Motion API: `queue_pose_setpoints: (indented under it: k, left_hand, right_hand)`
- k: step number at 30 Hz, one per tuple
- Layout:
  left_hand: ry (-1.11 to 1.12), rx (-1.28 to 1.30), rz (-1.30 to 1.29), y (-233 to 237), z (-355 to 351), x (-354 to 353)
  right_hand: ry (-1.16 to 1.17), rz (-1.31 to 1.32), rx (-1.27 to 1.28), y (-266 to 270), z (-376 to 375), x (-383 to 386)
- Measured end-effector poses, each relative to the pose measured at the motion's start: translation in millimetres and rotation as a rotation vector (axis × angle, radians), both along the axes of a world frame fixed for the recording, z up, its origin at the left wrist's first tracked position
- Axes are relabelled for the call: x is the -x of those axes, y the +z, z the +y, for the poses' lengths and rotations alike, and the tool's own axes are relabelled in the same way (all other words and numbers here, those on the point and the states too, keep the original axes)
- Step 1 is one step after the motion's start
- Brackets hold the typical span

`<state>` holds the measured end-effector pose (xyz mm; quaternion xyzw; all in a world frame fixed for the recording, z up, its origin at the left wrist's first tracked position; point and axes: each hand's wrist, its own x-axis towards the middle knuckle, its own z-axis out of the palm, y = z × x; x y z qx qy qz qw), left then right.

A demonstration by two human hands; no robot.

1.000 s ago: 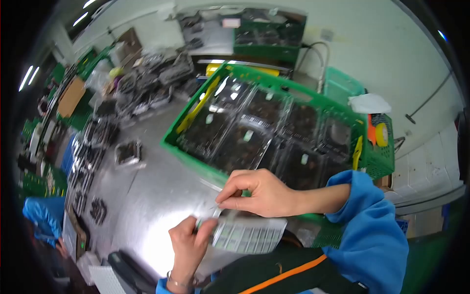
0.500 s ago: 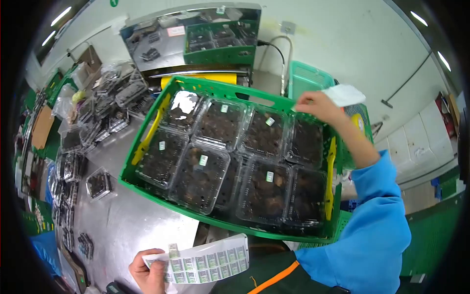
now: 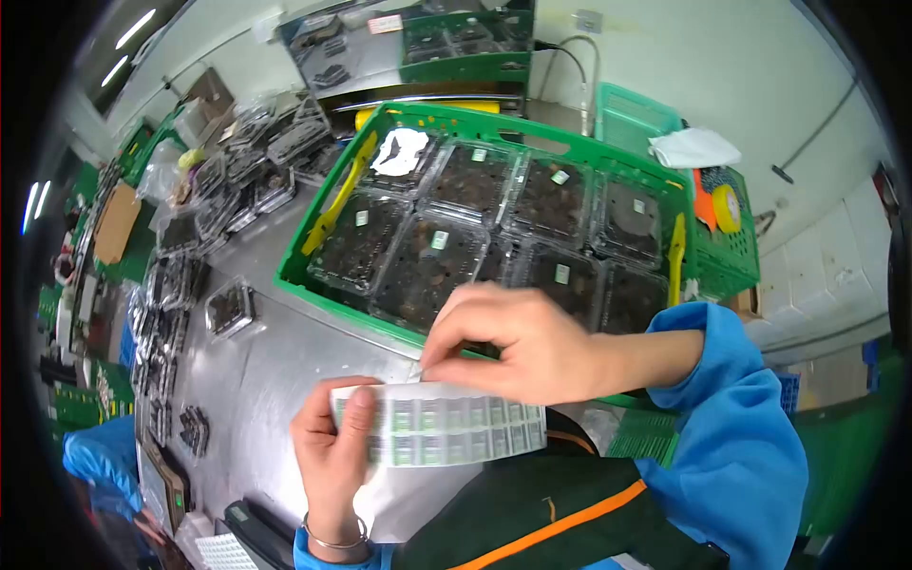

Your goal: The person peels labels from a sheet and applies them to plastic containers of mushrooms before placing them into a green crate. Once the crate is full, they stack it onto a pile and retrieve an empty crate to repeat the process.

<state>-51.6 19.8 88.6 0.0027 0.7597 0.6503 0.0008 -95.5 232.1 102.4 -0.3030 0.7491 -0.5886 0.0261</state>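
Observation:
My left hand [image 3: 334, 448] holds a sheet of small green-and-white stickers [image 3: 446, 434] by its left end, low in the view. My right hand [image 3: 513, 342] sits just above the sheet, thumb and fingertips pinched together at its top edge. Whether a sticker is between those fingers cannot be seen. Behind the hands a green crate [image 3: 323, 294] holds several clear lidded punnets [image 3: 432, 266] of dark fruit; most lids carry a small sticker.
The crate rests on a steel table [image 3: 275, 380]. More clear punnets [image 3: 230, 308] lie along the table's left side. At the back right stand a teal basket [image 3: 632, 119], a white cloth [image 3: 693, 147] and a yellow tape roll [image 3: 727, 207].
My right hand has come back from the crate's far right corner down to the sticker sheet. My left hand has lifted the sheet higher into view.

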Motion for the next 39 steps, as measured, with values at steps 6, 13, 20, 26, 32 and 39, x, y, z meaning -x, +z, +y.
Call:
queue_pose_setpoints:
  k: [6, 13, 20, 26, 32, 39]
  left_hand:
    - [0.630, 0.081, -0.059, -94, -194, -12]
    - [0.573, 0.861, 0.009, -162, -340, 27]
    - [-0.102, 0.892, 0.334, -103, -134, 290]
    - [-0.130, 0.800, -0.029, -135, -59, 387]
    - [-0.104, 0.934, 0.096, -131, -61, 378]
    - [-0.239, 1.106, 0.948, -80, 66, 271]
  right_hand:
    - [-0.316, -0.523, -0.470, 8, 177, -12]
    - [-0.534, -0.044, -1.181, -80, 206, -19]
    - [-1.277, -0.497, -0.140, -117, 233, -91]
    - [-1.180, -0.562, 0.426, -132, 214, -80]
    - [-1.184, -0.553, 0.497, -138, 215, -83]
    - [-1.195, -0.523, 0.402, -134, 214, -85]
